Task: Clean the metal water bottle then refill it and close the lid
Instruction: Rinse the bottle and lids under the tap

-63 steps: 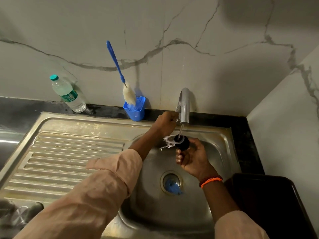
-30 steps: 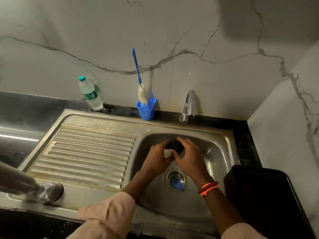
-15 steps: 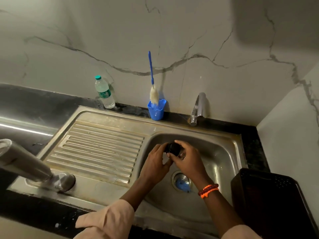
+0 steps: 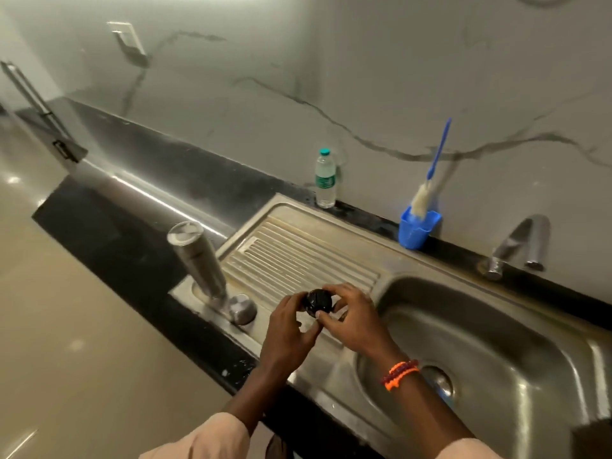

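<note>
Black lid (image 4: 318, 303) was pinched between left hand (image 4: 287, 329) and right hand (image 4: 356, 321); metal bottle (image 4: 198, 260) stood at ten o'clock

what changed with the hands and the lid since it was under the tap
Both hands, left hand and right hand, carried the black lid out of the sink basin leftward over the drainboard, toward the metal bottle. The tap no longer runs. Both hands still grip the lid.
</note>
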